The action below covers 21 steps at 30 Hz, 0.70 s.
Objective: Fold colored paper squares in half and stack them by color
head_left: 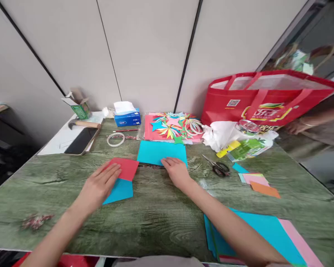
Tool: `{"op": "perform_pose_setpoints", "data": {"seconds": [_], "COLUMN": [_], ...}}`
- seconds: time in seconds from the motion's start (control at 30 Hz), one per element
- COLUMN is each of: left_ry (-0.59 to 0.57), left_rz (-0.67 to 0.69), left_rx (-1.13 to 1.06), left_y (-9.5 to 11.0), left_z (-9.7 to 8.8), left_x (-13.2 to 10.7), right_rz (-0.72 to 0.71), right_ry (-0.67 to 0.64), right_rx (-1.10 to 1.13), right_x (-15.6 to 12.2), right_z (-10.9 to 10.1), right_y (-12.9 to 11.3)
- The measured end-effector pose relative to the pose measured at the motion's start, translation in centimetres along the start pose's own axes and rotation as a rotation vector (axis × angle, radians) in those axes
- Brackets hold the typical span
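Observation:
My left hand (98,184) lies flat on a red paper piece (128,168), fingers stretched out. A blue paper piece (122,192) sticks out from under the red one, towards me. My right hand (177,172) rests its fingertips on the front edge of a wider blue sheet (161,150), near its right end. The fingers of this hand lie stretched over the paper; its thumb is hidden. Just right of that hand are black-handled scissors (219,168). Behind the blue sheet lies a pile of colourful paper stars and cut strips (171,126).
A tissue box (127,118), tape roll (115,139), hammer (85,123) and phone (82,141) stand or lie at the back left. Back right is a red bag (256,98). Paper scraps (257,180) and large blue sheets (256,226) lie on the right. Another person's arm (320,120) shows beyond.

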<state>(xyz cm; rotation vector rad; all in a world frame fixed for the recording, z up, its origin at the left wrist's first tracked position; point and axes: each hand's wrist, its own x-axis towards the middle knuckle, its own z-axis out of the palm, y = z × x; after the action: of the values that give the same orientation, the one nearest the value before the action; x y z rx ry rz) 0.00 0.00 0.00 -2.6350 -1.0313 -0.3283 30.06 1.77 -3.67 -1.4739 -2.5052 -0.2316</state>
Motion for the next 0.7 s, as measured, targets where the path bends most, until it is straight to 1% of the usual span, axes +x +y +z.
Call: {"op": "perform_pose_setpoints", "data": {"seconds": [0.03, 0.1, 0.13, 0.17, 0.23, 0.3, 0.33, 0.37, 0.47, 0.53, 0.57, 0.6, 0.63, 0.7], "left_ry": [-0.030, -0.088, -0.100, -0.112, -0.146, -0.171, -0.178, -0.165, -0.150, -0.146, -0.132, -0.107, -0.068, 0.017], "left_rz": [-0.070, -0.148, -0.188, -0.194, -0.101, 0.025, 0.072, 0.089, 0.073, 0.021, -0.027, -0.095, -0.181, -0.408], "left_rx": [0.014, 0.007, 0.009, -0.003, -0.090, -0.190, -0.219, -0.229, -0.231, -0.242, -0.261, -0.296, -0.344, -0.498], "left_y": [-0.2, -0.2, 0.1, 0.6, 2.1, 3.6, 4.1, 4.4, 3.8, 3.0, 2.7, 2.6, 2.6, 2.9], "left_z": [0.5, 1.2, 1.4, 1.5, 1.4, 1.3, 1.4, 1.6, 2.5, 2.8, 2.9, 2.8, 2.7, 2.5], "left_x": [-0.5, -1.2, -1.3, -1.2, -0.5, 0.4, 0.8, 1.1, 1.4, 1.3, 1.3, 1.5, 1.8, 3.1], "right_rz": [0.012, 0.031, 0.037, 0.042, 0.043, 0.036, 0.030, 0.025, 0.000, -0.012, 0.009, 0.059, 0.155, 0.465], "right_ry": [0.008, 0.023, 0.032, 0.043, 0.059, 0.073, 0.080, 0.086, 0.104, 0.125, 0.149, 0.183, 0.237, 0.349], "right_rx": [0.010, 0.017, 0.014, 0.007, -0.022, -0.041, -0.038, -0.029, 0.026, 0.095, 0.137, 0.183, 0.226, 0.313], "right_x": [-0.1, -0.2, -0.3, -0.4, -0.5, -0.6, -0.6, -0.6, -0.7, -0.8, -0.9, -0.9, -1.0, -1.2], "right_z": [0.1, 0.4, 0.5, 0.7, 1.1, 1.6, 1.7, 1.8, 1.5, 1.0, 0.8, 0.6, 0.5, 0.6], "right_y": [0.0, 0.0, 0.1, 0.1, 0.2, 0.4, 0.5, 0.6, 1.1, 1.5, 1.8, 2.3, 2.8, 4.3]}}
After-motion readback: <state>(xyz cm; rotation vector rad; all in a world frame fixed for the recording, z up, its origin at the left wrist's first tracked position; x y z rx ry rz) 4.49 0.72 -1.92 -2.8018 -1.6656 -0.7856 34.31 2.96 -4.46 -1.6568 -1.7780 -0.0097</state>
